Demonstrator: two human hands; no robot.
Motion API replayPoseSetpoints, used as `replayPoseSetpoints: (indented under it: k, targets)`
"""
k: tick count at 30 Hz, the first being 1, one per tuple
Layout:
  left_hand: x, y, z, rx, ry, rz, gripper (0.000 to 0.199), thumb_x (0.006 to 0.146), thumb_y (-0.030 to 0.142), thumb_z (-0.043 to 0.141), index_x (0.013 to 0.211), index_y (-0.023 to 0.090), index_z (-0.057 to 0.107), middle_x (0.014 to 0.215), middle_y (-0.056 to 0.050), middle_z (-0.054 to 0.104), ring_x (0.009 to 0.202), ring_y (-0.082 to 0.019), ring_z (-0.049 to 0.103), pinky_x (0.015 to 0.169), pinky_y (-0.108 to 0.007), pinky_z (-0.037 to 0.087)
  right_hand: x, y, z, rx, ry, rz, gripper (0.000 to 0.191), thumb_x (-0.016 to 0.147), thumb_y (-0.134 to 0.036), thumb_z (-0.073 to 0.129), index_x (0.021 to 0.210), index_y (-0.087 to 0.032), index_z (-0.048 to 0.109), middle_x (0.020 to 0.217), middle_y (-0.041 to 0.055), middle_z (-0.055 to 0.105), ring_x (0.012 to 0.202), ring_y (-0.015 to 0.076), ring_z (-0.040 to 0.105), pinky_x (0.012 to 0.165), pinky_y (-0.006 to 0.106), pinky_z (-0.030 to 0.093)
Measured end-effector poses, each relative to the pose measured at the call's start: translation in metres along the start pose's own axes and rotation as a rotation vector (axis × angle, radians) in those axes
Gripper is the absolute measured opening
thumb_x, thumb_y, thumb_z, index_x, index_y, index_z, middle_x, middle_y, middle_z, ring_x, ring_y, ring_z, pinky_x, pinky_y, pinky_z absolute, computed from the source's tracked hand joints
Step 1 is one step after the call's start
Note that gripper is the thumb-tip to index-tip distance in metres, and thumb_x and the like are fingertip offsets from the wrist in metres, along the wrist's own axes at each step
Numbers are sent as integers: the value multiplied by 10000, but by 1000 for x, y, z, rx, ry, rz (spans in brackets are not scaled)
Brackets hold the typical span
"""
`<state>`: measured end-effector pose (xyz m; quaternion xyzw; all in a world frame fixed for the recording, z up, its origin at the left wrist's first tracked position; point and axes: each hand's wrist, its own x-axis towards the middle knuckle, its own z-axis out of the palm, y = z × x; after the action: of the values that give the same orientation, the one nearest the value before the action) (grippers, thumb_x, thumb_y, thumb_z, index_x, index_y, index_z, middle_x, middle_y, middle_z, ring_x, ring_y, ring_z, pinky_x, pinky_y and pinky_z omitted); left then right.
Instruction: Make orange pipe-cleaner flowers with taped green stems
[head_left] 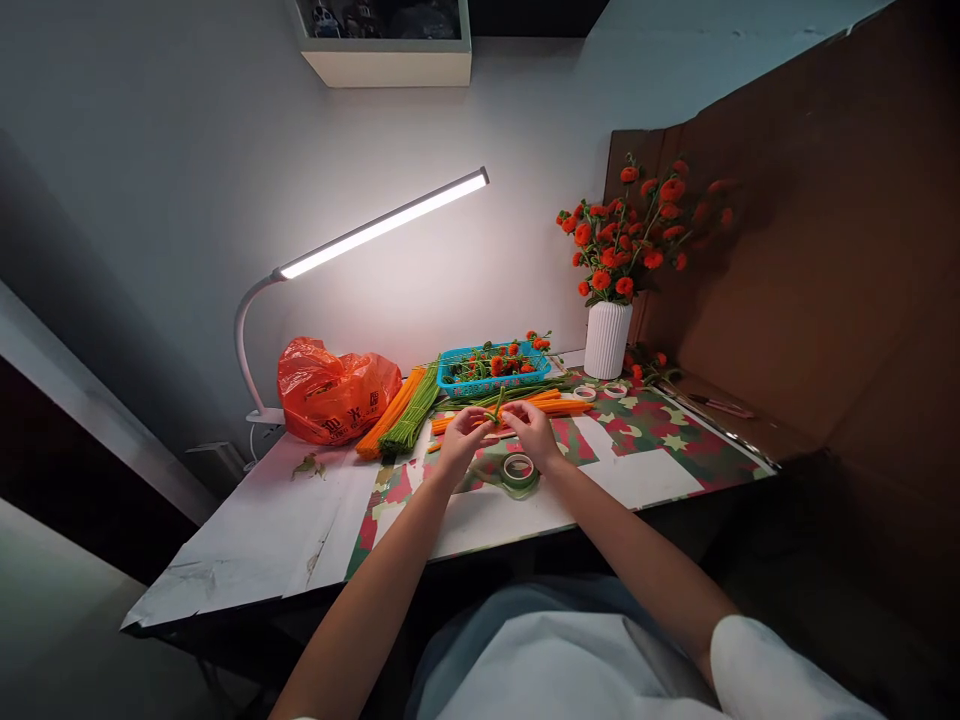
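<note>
A lit lamp (382, 226) arches over the desk (255, 535) from its far left corner, brightening the grey wall (187, 150) behind. A pale-framed shelf (386, 68) hangs above. Brown cardboard (787, 260) stands along the right side, and the space beneath the desk is dark.

left hand (463, 437): pinching | right hand (535, 433): pinching | 2 forearms (401, 565) angled inward

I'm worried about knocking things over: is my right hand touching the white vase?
Apart. The head view shows a plain gap: the white vase stands farther back and to the right of your right hand.
</note>
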<state>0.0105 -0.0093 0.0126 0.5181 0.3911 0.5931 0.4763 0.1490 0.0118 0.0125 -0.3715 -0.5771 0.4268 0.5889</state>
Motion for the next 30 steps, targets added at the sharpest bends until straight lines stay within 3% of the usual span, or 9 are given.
replayPoseSetpoints:
  k: [2, 8, 13, 26, 30]
  targets:
    - [-1, 2, 0, -39, -37, -65, 419, 592, 367, 791, 918, 182, 603, 880, -31, 651, 736, -150, 636, 637, -293, 569, 0, 0, 0, 8, -29, -29, 269, 685, -415, 629, 825, -185, 628, 756, 16, 612, 644, 144, 527, 603, 271, 440]
    - [-3, 6, 2, -23, -33, -47, 379, 573, 375, 806, 812, 154, 611, 847, -32, 652, 748, -160, 642, 633, -287, 566, -2, 0, 0, -17, -2, -79, 273, 704, -438, 643, 610, -191, 573, 567, -13, 543, 545, 130, 488, 530, 252, 398]
    - [-4, 6, 2, 50, -40, 6, 376, 586, 401, 799, 801, 151, 619, 791, -23, 660, 731, -170, 653, 644, -311, 569, -7, -5, -1, 10, 6, -79, 238, 694, -416, 656, 645, -184, 638, 621, 23, 633, 588, 162, 564, 560, 272, 447]
    - [-1, -1, 3, 171, 23, 197, 261, 646, 361, 729, 765, 150, 631, 718, -15, 650, 633, -137, 626, 559, -265, 553, -13, -3, 2, -8, 8, -142, 187, 721, -357, 652, 711, -173, 686, 679, 39, 677, 649, 178, 612, 639, 298, 489]
    - [1, 0, -1, 118, 2, 157, 318, 645, 406, 734, 794, 140, 646, 729, -37, 680, 623, -149, 641, 591, -292, 563, -14, -6, -1, -42, -31, -228, 161, 722, -344, 675, 741, -187, 707, 778, 58, 690, 764, 200, 634, 714, 323, 509]
